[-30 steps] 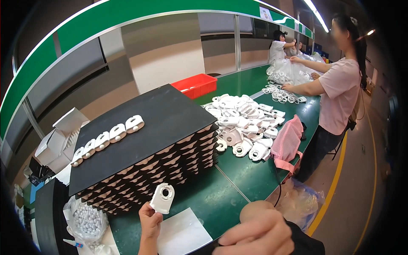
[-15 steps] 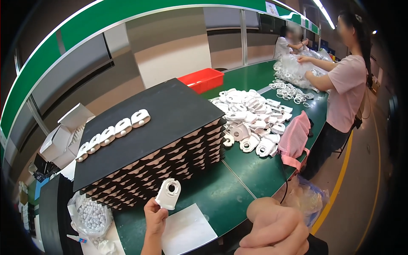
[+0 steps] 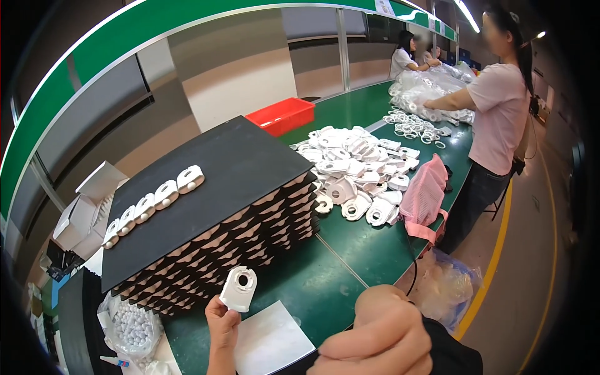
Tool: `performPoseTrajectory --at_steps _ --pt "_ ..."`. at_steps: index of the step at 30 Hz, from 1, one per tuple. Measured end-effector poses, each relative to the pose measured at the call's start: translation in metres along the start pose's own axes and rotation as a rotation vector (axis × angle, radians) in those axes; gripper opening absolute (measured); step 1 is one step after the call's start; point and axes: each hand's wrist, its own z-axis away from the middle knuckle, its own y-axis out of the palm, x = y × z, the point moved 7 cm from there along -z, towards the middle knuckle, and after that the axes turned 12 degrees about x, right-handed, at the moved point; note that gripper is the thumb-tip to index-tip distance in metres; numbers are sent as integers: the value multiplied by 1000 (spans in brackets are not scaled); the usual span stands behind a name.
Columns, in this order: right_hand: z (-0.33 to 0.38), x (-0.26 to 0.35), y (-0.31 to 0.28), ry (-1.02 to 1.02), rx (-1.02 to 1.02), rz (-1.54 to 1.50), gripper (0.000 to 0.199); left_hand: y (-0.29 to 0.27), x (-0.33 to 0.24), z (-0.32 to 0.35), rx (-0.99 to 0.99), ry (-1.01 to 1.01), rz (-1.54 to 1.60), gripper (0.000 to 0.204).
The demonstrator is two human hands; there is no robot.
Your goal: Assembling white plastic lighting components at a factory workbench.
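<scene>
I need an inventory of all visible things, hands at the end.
table: one, green, centre
large stack: one, black, left
row parts: five, white, atop large stack
heaped parts: many, white, mid-table
rings: many, white, upper right
bin: one, red, table's rear
mesh bag: one, pink, right
paper: one, white, lower centre
bagged balls: many, white, lower left
open box: one, white, left
far bags: some, clear, upper right
floor plastic: some, clear, lower right
people: at least three, pale tops, right
held part: one, white, lower centre
left hand: one, bare, gripping held part
right hand: one, bare, right of paper
</scene>
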Motion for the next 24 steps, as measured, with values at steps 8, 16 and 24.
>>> performPoseTrajectory --at_steps 8,16,24 --pt "9 7 -3 119 -646 19 12 -1 -2 3 19 11 40 23" --pt "-10 6 -3 49 155 -249 11 8 1 -1 54 12 14 28" --pt "-19 -9 5 -113 299 -356 13 -4 -2 3 51 -10 -56 38"
